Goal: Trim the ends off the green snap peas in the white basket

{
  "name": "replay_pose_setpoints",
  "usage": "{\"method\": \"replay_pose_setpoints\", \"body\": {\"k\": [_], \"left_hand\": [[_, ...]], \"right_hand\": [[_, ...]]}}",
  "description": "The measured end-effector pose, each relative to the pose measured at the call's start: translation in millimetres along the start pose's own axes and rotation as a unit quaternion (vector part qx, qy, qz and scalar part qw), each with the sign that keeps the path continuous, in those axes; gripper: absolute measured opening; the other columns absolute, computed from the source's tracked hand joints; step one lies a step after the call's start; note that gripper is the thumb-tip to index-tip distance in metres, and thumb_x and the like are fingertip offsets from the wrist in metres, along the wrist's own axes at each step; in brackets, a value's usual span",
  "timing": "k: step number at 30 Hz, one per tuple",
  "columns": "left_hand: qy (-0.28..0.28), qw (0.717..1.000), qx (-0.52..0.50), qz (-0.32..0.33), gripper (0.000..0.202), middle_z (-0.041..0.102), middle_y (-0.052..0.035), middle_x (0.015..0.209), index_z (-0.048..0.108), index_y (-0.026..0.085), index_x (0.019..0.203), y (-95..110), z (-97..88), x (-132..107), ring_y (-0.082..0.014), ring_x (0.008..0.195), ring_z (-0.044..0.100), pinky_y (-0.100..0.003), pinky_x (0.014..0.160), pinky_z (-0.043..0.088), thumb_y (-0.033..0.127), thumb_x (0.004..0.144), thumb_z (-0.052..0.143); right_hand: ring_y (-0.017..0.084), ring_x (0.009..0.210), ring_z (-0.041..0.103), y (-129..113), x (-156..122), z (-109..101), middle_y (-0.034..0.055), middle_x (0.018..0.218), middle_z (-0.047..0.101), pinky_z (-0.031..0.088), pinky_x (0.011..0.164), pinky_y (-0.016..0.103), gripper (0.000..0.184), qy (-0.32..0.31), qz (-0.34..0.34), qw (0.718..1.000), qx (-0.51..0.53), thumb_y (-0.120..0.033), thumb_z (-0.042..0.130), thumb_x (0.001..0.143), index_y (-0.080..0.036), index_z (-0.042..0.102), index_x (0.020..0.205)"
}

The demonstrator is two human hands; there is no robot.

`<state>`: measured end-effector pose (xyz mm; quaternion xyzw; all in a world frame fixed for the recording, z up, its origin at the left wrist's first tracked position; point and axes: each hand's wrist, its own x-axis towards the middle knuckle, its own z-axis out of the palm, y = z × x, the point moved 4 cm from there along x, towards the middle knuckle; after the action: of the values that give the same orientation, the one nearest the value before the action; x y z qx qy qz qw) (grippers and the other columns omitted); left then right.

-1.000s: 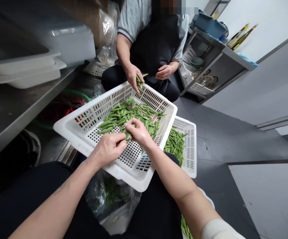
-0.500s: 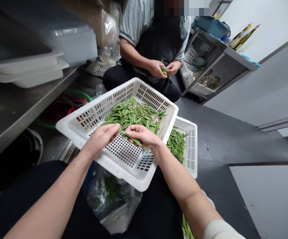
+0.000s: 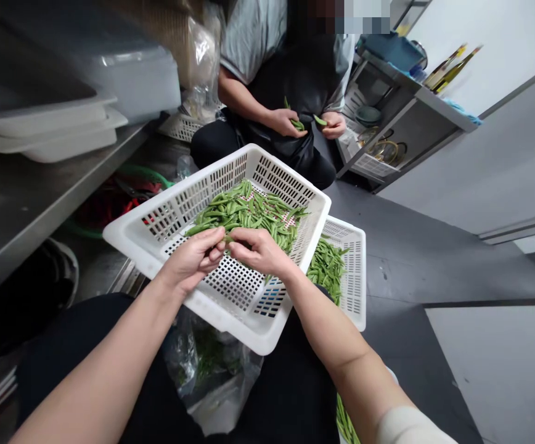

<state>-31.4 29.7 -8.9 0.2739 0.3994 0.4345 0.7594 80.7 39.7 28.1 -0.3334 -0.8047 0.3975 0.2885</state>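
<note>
Nearest, two bare forearms reach forward over dark trousers (image 3: 295, 382), and a clear plastic bag (image 3: 221, 404) with some greenery in it lies between the knees. The left arm comes up from the lower left, the right from the lower right, and the hands meet over the near part of a white slotted basket (image 3: 230, 330). The left hand (image 3: 193, 256) is narrowed to a pinch, thumb against fingertip, at a green pod (image 3: 227, 238); the right hand (image 3: 258, 250), back upward and fingers curled, closes just beside it — apparently on the same pod (what else that curl holds, I cannot tell).

The step in hand looks like working over one pod by its end. From this pose, the next move seems to call for a small, firm pinch on the left and a steady grip on the right, wrists level above the basket.

Beyond the fingers, a heap of pods (image 3: 244, 213) lies on the basket floor. A second white basket (image 3: 353, 277), also bearing pods, stands lower to the right. Farther off — across the basket — a co-worker's hands (image 3: 283, 121) are apart, each with green pods, before a metal shelf (image 3: 447, 114) topped with bottles (image 3: 455, 71).
</note>
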Motion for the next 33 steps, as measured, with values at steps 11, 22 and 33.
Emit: {"method": "replay_pose_setpoints", "body": {"k": [11, 22, 33], "left_hand": [[0.06, 0.99, -0.087, 0.094, 0.01, 0.057, 0.0002, 0.057, 0.061, 0.011, 0.069, 30, -10.8, -12, -0.0034, 0.044, 0.047, -0.009, 0.037, 0.034, 0.006, 0.073, 0.054], [0.114, 0.985, 0.074, 0.107, 0.01, 0.042, 0.0058, 0.048, 0.059, 0.013, 0.067, 33, -22.2, -10, -0.0019, 0.034, 0.024, -0.015, 0.034, 0.013, 0.022, 0.065, 0.054], [0.127, 0.854, 0.487, 0.134, 0.027, 0.05, 0.0033, 0.055, 0.053, 0.019, 0.056, 24, -26.3, -7, -0.0134, 0.058, 0.045, -0.024, 0.054, 0.033, 0.044, 0.066, 0.052]], "right_hand": [[0.01, 0.051, 0.048, 75, 21, -25, -0.0038, 0.061, 0.05, 0.042, 0.052, 0.022, 0.01, 0.013, 0.253, 0.966, -0.054, -0.016, 0.051, 0.076, -0.017, 0.049, 0.085], [0.024, 0.093, 0.066, 109, 27, 23, 0.0137, 0.092, 0.069, 0.048, 0.07, 0.032, 0.027, -0.315, 0.092, 0.786, -0.523, -0.014, 0.04, 0.088, -0.017, 0.061, 0.106], [0.012, 0.069, 0.053, 72, 15, -6, 0.0019, 0.074, 0.06, 0.037, 0.065, 0.023, 0.016, -0.206, 0.106, 0.947, -0.222, -0.028, 0.058, 0.083, -0.012, 0.062, 0.083]]}}
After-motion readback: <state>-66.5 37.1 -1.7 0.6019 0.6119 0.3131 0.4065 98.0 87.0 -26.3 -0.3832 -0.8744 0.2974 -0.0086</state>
